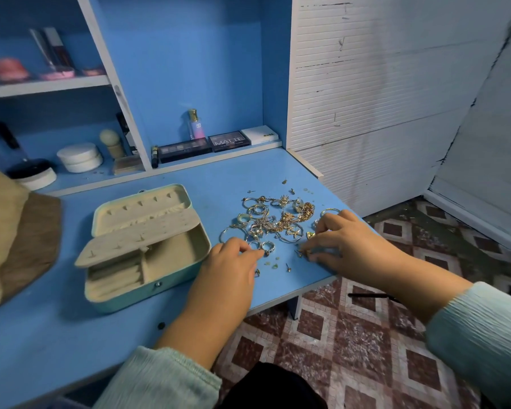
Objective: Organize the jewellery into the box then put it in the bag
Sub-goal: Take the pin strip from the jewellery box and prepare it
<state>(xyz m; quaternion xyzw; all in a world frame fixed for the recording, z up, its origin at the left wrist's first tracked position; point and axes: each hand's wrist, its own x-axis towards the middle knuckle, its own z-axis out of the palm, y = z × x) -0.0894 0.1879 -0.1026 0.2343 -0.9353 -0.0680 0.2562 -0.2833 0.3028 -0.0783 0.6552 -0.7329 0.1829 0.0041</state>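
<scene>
A pile of gold and silver jewellery (273, 221) lies on the blue desk (71, 335), right of centre. Left of it stands an open mint jewellery box (189, 262) with a cream lining and a raised earring flap. My left hand (229, 268) rests at the pile's near edge, its fingertips touching a silver ring (267, 247). My right hand (334, 242) lies at the pile's right side, its curled fingertips pinching a small gold piece (304, 252). A few loose studs (288, 267) lie between my hands. A tan and brown bag (15, 237) sits at the far left.
Shelves behind the desk hold a perfume bottle (194, 125), eyeshadow palettes (229, 141), white jars (78, 157) and a brush. The desk's right edge drops to a tiled floor (366, 349). A white slatted wall (366, 98) stands to the right.
</scene>
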